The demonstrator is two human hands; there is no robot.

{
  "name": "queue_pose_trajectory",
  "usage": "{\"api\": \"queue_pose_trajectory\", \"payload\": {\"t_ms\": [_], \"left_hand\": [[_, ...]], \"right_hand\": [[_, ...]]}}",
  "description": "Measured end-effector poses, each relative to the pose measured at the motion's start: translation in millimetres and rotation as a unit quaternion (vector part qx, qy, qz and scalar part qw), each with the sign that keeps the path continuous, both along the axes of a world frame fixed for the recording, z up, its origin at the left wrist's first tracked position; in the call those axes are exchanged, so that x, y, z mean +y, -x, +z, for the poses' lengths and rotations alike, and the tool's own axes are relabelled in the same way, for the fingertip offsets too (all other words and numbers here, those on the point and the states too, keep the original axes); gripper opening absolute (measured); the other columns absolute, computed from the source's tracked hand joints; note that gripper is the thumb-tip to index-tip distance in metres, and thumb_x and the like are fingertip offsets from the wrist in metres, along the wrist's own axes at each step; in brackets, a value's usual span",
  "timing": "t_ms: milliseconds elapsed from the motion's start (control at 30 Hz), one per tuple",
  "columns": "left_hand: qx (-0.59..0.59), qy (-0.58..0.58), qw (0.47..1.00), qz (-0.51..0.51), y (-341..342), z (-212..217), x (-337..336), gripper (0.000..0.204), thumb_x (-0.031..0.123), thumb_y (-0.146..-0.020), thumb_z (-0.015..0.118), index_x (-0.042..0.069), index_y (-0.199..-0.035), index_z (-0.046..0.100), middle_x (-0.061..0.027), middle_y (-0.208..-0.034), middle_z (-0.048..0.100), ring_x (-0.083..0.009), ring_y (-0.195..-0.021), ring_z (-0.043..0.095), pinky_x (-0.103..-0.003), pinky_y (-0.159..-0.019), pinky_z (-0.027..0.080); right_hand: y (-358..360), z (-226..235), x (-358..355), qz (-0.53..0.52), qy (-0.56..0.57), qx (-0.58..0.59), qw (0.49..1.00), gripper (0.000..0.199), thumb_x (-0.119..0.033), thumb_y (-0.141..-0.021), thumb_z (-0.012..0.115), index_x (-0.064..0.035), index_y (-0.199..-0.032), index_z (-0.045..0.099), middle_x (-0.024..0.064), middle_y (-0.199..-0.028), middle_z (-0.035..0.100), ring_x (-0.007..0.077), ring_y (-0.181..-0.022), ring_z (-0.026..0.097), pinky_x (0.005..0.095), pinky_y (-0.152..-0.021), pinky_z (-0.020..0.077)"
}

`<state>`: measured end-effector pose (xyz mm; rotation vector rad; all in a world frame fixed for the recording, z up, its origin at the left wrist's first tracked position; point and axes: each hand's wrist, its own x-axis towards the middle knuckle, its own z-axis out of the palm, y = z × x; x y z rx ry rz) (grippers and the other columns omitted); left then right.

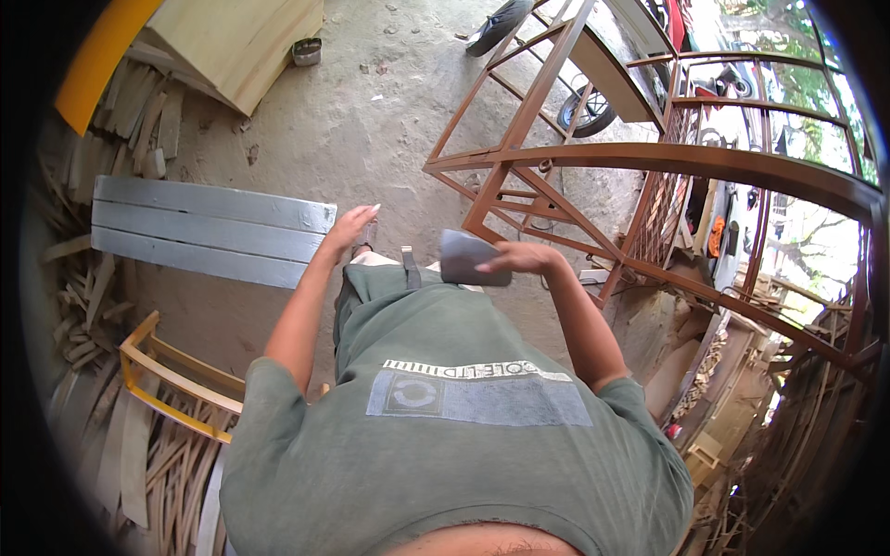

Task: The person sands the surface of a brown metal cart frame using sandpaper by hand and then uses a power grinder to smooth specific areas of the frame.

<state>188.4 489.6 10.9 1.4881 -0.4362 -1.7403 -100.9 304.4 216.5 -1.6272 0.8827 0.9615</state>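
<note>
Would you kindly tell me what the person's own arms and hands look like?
The grey-green shirt has short, loose sleeves that leave the forearms bare. The left hand and right hand wear no gloves, and no watch or bracelet shows.

A hand could pass forward over the floor between the gray planks, just left of the left hand, and the brown metal frame, whose bars block the way ahead and rightward of the right hand.
</note>
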Motion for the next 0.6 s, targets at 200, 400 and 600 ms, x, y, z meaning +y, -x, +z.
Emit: {"api": "queue_pose_trajectory", "payload": {"t_ms": [200, 400, 600], "left_hand": [[0.127, -0.034, 0.987, -0.093, 84.4, 14.0, -99.8, 0.067, 0.063, -0.094, 0.055, 0.004, -0.124, 0.063, -0.0113, -0.124, 0.066, -0.025, -0.118, 0.06, -0.042, -0.108, 0.038], [0.054, -0.056, 0.966, -0.246, 143.2, 35.9, -193.9, 0.071, 0.062, -0.087, 0.065, -0.002, -0.117, 0.063, -0.0189, -0.1, 0.071, -0.0297, -0.09, 0.07, -0.041, -0.087, 0.054], [0.134, -0.062, 0.978, -0.148, 120.0, 23.4, -257.9, 0.039, 0.042, -0.092, 0.066, 0.007, -0.108, 0.064, -0.0137, -0.094, 0.072, -0.0281, -0.086, 0.071, -0.038, -0.078, 0.059]], "right_hand": [[135.6, -24.2, 51.6, -0.609, -0.196, -0.195, 0.743, 0.07, -0.026, -0.09, 0.072, 0.0027, -0.146, 0.041, 0.0158, -0.141, 0.053, 0.0276, -0.13, 0.052, 0.0414, -0.109, 0.0411], [205.3, -81.1, 115.2, -0.729, -0.204, -0.361, 0.545, 0.063, -0.021, -0.095, 0.062, 0.0024, -0.148, 0.037, 0.0177, -0.143, 0.051, 0.0319, -0.132, 0.05, 0.047, -0.112, 0.0393], [225.3, -125.8, 185.1, -0.874, -0.143, -0.394, 0.246, 0.054, -0.02, -0.098, 0.053, -0.0008, -0.147, 0.04, 0.0172, -0.145, 0.051, 0.0355, -0.135, 0.048, 0.0506, -0.117, 0.0339]]}}
